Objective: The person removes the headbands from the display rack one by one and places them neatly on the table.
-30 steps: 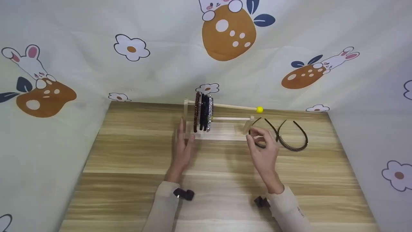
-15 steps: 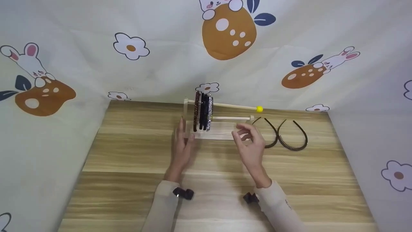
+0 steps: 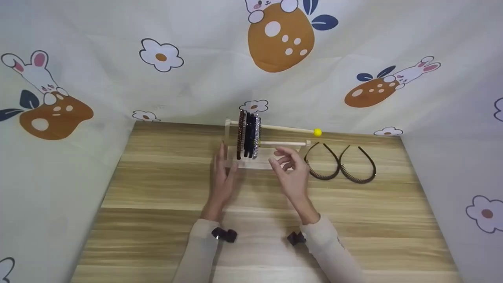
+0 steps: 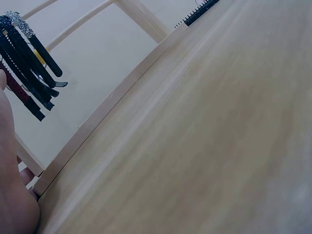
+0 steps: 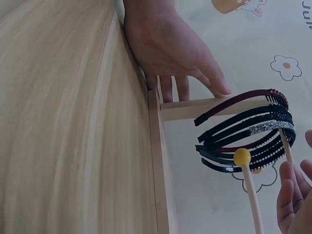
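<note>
A wooden rack (image 3: 257, 164) stands at the back of the table with two rods. Several headbands (image 3: 248, 135), brown, black and glittery silver, hang bunched toward its left side. My left hand (image 3: 223, 186) holds the rack's left upright, the fingers along its outer side and the thumb in front; part of the grip is hidden. My right hand (image 3: 294, 177) hovers before the rack, right of the headbands, fingers loosely bent and holding nothing. In the right wrist view its fingertips (image 5: 287, 197) are close to a rod, apparently without gripping it.
Two dark toothed headbands, a left one (image 3: 324, 177) and a right one (image 3: 363, 181), lie side by side on the table, right of the rack. A yellow ball (image 3: 317, 132) caps the rear rod's right end. A patterned cloth (image 3: 204, 86) hangs close behind.
My right hand has moved left, from the rack's right end toward the hanging headbands, uncovering the nearer loose headband. The left hand and the rack have stayed in place.
</note>
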